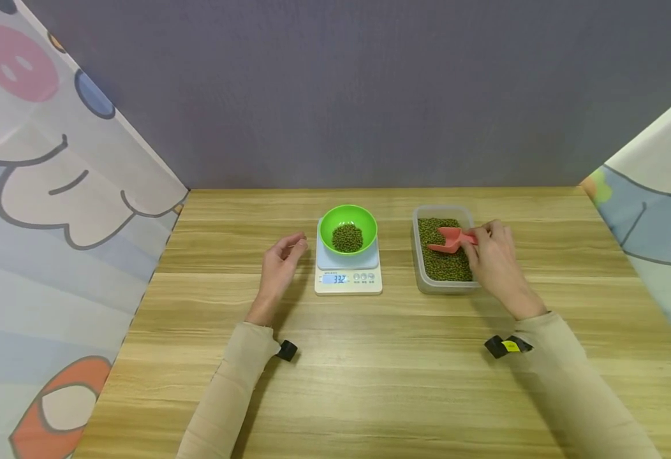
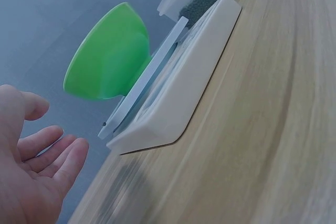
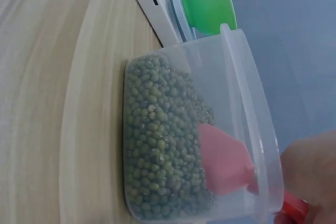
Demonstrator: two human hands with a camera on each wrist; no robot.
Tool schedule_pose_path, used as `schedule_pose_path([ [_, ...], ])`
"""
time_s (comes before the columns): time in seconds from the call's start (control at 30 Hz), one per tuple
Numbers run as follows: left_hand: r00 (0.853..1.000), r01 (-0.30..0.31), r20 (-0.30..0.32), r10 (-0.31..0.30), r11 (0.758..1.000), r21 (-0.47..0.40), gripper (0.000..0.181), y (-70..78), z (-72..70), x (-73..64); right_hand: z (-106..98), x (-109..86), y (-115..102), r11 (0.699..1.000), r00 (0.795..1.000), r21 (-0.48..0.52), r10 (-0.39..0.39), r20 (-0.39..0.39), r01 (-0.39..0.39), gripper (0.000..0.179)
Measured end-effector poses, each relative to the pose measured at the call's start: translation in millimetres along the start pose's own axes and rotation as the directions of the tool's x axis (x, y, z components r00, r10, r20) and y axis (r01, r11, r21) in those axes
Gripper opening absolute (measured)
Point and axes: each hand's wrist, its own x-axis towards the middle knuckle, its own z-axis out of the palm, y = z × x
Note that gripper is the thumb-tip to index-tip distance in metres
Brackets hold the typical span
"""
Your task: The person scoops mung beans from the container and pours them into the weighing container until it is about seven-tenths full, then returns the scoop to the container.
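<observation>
Right grip (image 1: 495,260) holding red scoop (image 1: 453,240), boxed beans (image 1: 447,266)

i could pass a hand across the table (image 1: 381,363) in front of the scale (image 1: 364,262) or along the strip to its right, but the green bowl (image 1: 348,215) rises above it, the left hand (image 1: 280,271) blocks its left, and the walled tub (image 1: 450,288) stands right of it.

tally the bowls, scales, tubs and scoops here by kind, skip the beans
Green bowl: 1
White scale: 1
Translucent tub: 1
Red scoop: 1
Total: 4
</observation>
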Motion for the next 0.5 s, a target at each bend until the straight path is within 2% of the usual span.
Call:
schedule_pose_path([
  [0.5, 1.000, 0.009, 0.001, -0.009, 1.000, 0.000, 0.039, -1.2, 2.0, 0.0, 9.1, 0.1, 2.6, 0.991, 0.996, 0.106, 0.085, -0.022, -0.083, 0.020],
])
